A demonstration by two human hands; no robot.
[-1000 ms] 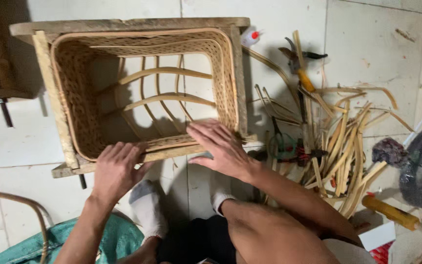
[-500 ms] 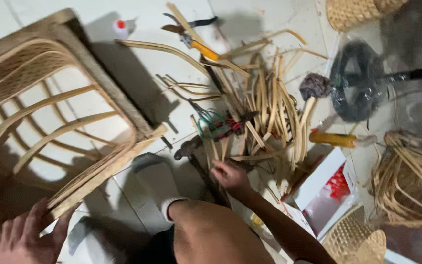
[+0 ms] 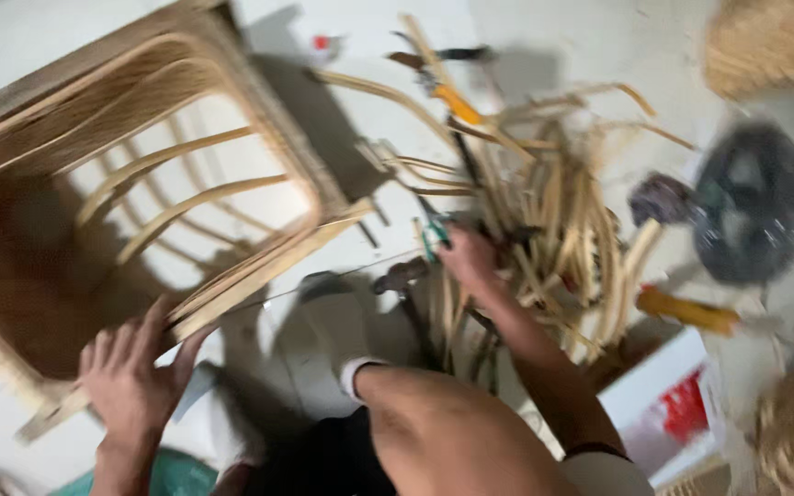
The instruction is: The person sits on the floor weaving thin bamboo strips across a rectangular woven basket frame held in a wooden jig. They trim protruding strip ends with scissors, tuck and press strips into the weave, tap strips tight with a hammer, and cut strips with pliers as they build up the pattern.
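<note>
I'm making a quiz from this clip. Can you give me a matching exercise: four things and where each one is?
Things:
1. left hand
2. right hand
3. white box
4. dark coil

Places:
A. far right, by the cane strips
B. on the woven frame's lower edge
C. bottom right, beside the arm
D. in the strip pile, at a green-handled tool

Pairs: 1-B, 2-D, 3-C, 4-A

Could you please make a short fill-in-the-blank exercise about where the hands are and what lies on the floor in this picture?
1. The left hand rests on the edge of the woven rattan ____.
2. The right hand reaches into a pile of rattan ____ on the tiled floor.
3. The tool lying right of the pile has a ____ handle.

Missing words: frame; strips; yellow
</note>
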